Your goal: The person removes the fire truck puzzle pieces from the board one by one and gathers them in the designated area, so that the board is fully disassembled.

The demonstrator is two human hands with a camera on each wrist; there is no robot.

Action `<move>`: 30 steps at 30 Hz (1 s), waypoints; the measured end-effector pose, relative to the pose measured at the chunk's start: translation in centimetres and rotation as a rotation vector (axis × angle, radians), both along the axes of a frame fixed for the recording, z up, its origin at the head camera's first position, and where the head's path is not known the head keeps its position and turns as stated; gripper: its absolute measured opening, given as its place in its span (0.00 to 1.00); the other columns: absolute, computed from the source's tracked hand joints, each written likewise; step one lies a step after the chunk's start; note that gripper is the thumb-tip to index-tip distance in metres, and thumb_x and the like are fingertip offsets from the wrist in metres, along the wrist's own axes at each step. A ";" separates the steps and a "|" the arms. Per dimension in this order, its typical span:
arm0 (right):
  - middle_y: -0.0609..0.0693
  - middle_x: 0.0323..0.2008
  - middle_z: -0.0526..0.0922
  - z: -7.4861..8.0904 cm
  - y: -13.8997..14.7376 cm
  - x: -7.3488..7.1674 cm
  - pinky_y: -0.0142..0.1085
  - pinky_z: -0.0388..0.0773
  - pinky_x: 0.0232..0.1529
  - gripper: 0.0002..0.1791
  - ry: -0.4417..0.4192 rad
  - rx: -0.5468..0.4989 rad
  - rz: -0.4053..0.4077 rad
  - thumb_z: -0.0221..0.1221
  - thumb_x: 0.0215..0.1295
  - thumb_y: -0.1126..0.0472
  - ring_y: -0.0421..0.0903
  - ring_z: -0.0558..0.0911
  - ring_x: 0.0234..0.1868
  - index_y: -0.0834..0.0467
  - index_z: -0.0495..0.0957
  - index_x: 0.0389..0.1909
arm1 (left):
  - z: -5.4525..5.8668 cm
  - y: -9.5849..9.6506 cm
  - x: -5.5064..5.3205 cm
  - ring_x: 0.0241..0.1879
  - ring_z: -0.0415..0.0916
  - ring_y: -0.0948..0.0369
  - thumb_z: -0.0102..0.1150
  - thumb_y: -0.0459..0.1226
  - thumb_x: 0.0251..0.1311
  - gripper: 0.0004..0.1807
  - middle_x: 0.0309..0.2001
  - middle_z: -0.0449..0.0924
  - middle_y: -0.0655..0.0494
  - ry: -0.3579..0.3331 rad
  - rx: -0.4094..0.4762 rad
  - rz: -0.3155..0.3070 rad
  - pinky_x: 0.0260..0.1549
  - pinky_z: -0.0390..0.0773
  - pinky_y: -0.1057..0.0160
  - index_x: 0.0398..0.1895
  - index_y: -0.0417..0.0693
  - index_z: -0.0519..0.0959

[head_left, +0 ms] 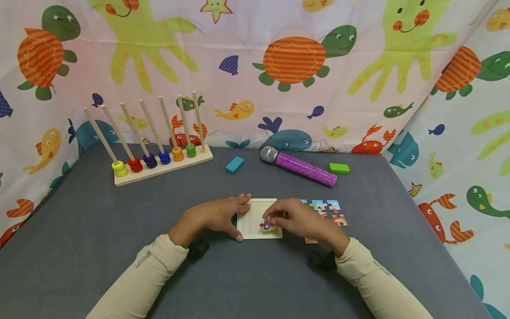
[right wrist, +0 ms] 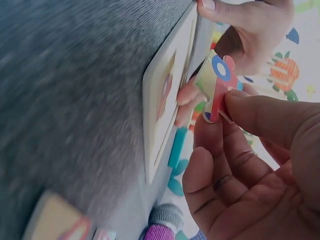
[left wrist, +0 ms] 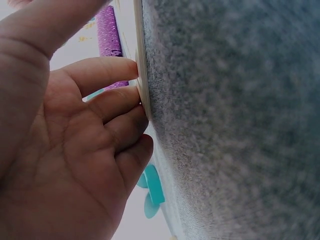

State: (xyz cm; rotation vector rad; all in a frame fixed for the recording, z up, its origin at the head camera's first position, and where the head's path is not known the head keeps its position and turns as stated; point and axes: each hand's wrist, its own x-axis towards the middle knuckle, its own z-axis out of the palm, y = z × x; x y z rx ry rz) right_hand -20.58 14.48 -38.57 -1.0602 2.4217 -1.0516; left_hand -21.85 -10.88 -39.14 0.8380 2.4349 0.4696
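Note:
A shallow wooden puzzle tray lies flat on the grey table. My left hand rests along its left side, thumb at the lower corner and fingers spread toward the upper edge; in the left wrist view, fingertips touch the tray's rim. My right hand is over the tray's right part. Its thumb and fingers pinch a red-and-yellow puzzle piece with a blue ring, held tilted above the tray. Another piece appears on the tray in the right wrist view. Loose puzzle pieces lie right of the tray, partly hidden by my right hand.
A wooden stand with upright pegs and coloured rings is at the back left. Behind the tray are a blue block, a purple glittery microphone and a green block. A sea-animal curtain hangs behind the table.

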 end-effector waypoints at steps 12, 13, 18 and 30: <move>0.44 0.36 0.83 0.7 3.7 0.6 0.37 0.78 0.34 0.10 0.045 0.014 -0.069 0.60 0.65 0.70 0.41 0.78 0.32 0.59 0.84 0.44 | 0.0 0.0 0.1 0.75 0.39 0.55 0.73 0.49 0.52 0.50 0.77 0.41 0.57 -0.025 0.007 -0.001 0.69 0.47 0.51 0.75 0.49 0.57; 0.44 0.36 0.84 0.8 4.0 0.6 0.37 0.78 0.34 0.10 0.044 0.013 -0.075 0.60 0.65 0.71 0.41 0.78 0.32 0.59 0.84 0.44 | 0.0 0.0 0.1 0.75 0.39 0.55 0.73 0.49 0.52 0.50 0.77 0.41 0.57 -0.025 0.005 -0.001 0.69 0.46 0.51 0.75 0.49 0.57; 0.44 0.36 0.84 0.8 5.0 0.6 0.36 0.78 0.34 0.10 0.014 0.017 -0.097 0.60 0.65 0.70 0.41 0.79 0.32 0.60 0.83 0.45 | 0.1 0.0 0.1 0.75 0.38 0.55 0.73 0.49 0.52 0.50 0.77 0.40 0.56 -0.021 -0.003 -0.001 0.70 0.46 0.52 0.75 0.48 0.57; 0.44 0.38 0.84 1.5 7.7 0.5 0.36 0.78 0.37 0.10 -0.026 0.072 -0.121 0.61 0.65 0.69 0.43 0.79 0.36 0.59 0.84 0.46 | 0.0 0.0 0.2 0.75 0.36 0.54 0.70 0.48 0.55 0.51 0.78 0.37 0.55 -0.025 -0.016 -0.014 0.70 0.45 0.53 0.77 0.47 0.52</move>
